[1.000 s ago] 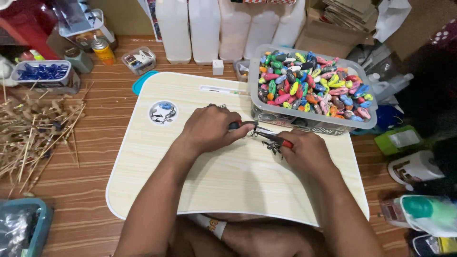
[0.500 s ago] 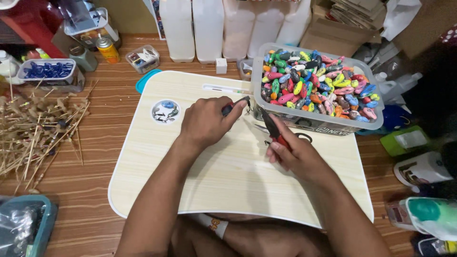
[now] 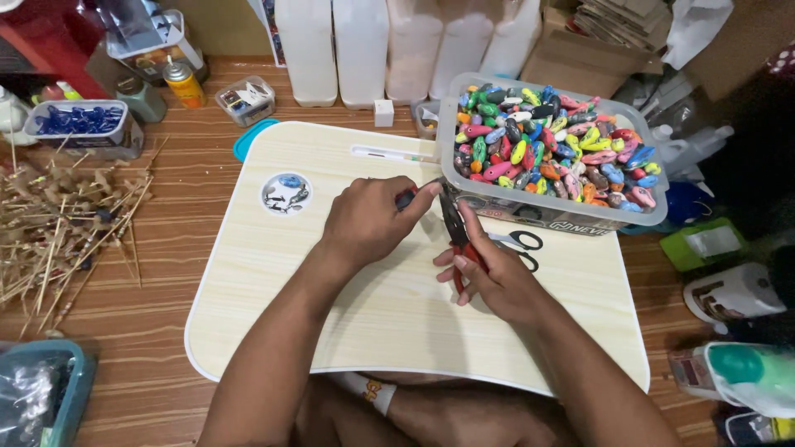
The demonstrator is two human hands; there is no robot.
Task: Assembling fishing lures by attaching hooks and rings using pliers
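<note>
My left hand (image 3: 368, 219) is closed around a small dark piece with a red end (image 3: 406, 198), held just over the pale wooden lap board (image 3: 373, 314). My right hand (image 3: 497, 277) grips red-handled pliers (image 3: 455, 232), whose dark jaws point up towards the piece in my left hand. Black-handled scissors (image 3: 517, 247) lie on the board just right of the pliers. Directly behind both hands stands a clear plastic tub (image 3: 654, 217) full of several colourful fish-shaped lures (image 3: 551, 145).
A round recess in the board holds a small dish of tiny parts (image 3: 286, 194). Dry sticks (image 3: 62, 228) lie at the left, with a box of blue pieces (image 3: 76, 122) behind. White jugs (image 3: 397, 41), small containers and cardboard boxes line the back. Bottles and packets crowd the right edge.
My right hand has swung the pliers from lying crosswise to pointing upward. Both hands have shifted slightly right, nearer the tub, and the scissors are now uncovered.
</note>
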